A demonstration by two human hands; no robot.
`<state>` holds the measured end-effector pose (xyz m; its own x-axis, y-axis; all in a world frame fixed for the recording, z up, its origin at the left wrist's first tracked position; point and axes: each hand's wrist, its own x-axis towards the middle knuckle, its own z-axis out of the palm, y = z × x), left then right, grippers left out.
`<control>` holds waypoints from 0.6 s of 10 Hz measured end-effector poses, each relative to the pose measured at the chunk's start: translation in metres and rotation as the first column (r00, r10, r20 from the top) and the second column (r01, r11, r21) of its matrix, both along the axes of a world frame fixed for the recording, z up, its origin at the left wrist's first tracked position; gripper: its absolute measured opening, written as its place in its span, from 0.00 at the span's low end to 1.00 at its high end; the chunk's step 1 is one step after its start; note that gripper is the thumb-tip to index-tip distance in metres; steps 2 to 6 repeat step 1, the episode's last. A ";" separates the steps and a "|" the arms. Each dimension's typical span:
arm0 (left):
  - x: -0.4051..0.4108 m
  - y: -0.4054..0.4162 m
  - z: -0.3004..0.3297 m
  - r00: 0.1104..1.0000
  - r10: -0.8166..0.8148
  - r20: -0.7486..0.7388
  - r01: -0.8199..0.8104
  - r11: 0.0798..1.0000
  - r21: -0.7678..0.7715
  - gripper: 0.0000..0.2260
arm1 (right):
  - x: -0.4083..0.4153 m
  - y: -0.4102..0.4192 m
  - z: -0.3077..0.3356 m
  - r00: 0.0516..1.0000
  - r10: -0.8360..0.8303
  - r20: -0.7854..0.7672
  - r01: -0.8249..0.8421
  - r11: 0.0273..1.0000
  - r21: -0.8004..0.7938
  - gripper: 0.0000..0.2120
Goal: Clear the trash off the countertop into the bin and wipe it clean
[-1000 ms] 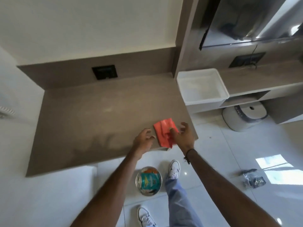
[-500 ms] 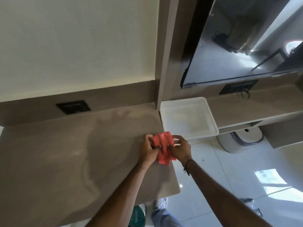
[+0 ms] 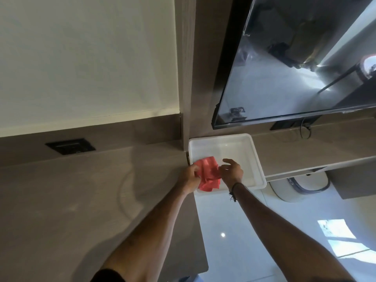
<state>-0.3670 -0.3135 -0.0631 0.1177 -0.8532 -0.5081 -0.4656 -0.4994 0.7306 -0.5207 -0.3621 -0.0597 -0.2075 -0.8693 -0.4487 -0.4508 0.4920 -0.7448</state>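
A crumpled red cloth (image 3: pixel 208 174) hangs between both hands over the left front corner of a white plastic tub (image 3: pixel 240 143). My left hand (image 3: pixel 190 177) grips the cloth's left side. My right hand (image 3: pixel 232 171) pinches its right side, with the outer fingers spread. The brown countertop (image 3: pixel 81 200) stretches to the left and below, showing faint curved wipe streaks. The bin is out of view.
A black socket plate (image 3: pixel 70 146) sits in the backsplash. A wall screen (image 3: pixel 295 64) hangs above a lower shelf (image 3: pixel 315 151). A white round appliance (image 3: pixel 301 186) stands on the glossy tiled floor (image 3: pixel 244 231) under that shelf.
Both hands carried the red cloth from the counter's front right edge up and right, over the white tub. The view tilted up, so the bin on the floor left the frame.
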 end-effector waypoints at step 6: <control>0.017 0.009 0.006 0.991 0.064 0.121 -0.048 0.990 -0.132 0.15 | 0.002 0.012 0.014 0.998 -0.052 0.016 0.054 0.994 -0.092 0.13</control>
